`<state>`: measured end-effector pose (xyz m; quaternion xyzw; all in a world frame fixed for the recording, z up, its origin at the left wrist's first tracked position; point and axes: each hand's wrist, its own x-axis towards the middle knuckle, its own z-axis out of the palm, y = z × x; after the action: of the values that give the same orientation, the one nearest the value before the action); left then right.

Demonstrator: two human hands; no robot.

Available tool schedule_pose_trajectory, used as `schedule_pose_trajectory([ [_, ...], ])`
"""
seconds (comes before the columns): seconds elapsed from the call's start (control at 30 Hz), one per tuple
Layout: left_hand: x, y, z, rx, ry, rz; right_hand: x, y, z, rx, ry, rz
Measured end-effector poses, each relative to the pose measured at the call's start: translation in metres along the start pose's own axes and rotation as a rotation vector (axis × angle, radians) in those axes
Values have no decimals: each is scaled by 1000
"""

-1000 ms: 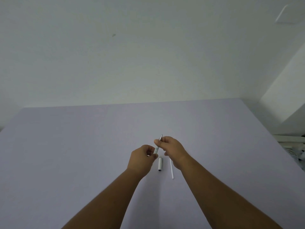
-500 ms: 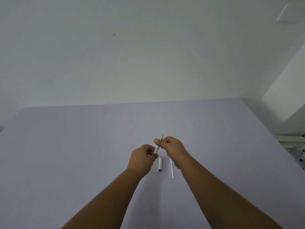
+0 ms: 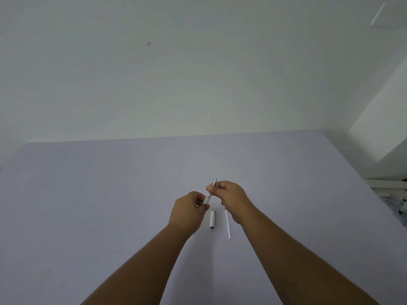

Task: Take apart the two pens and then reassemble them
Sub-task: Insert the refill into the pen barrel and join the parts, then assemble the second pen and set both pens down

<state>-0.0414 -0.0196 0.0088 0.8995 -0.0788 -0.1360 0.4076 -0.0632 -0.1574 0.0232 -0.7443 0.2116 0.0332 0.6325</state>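
Observation:
A slim white pen [image 3: 208,196] with a silver tip pointing up and away is held above the table between both hands. My left hand [image 3: 188,211] grips its lower barrel. My right hand [image 3: 231,195] pinches the upper part just below the tip. On the pale lilac table [image 3: 110,205] under the hands lie a short white cap [image 3: 212,219] with a dark end and a thin white refill tube [image 3: 227,224], side by side. The second pen's other parts are not visible.
A plain wall rises behind the table's far edge. White cables and a rail-like object [image 3: 392,190] sit past the table's right edge, below a white cabinet corner [image 3: 387,119].
Both hands keep their grip on the pen; the fingers shift slightly, otherwise nothing has moved.

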Motion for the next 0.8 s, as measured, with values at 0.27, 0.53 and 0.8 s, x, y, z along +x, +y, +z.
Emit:
schedule_pose_trajectory([
  [0.27,2,-3,4,-21,36,-52,11,1,5,-28,-12,54],
  [0.53,1,-22,3,-262,-1,-228,16,43,16,-756,111,209],
  [0.8,4,-44,8,-325,-16,-298,25,73,44,-874,129,207],
])
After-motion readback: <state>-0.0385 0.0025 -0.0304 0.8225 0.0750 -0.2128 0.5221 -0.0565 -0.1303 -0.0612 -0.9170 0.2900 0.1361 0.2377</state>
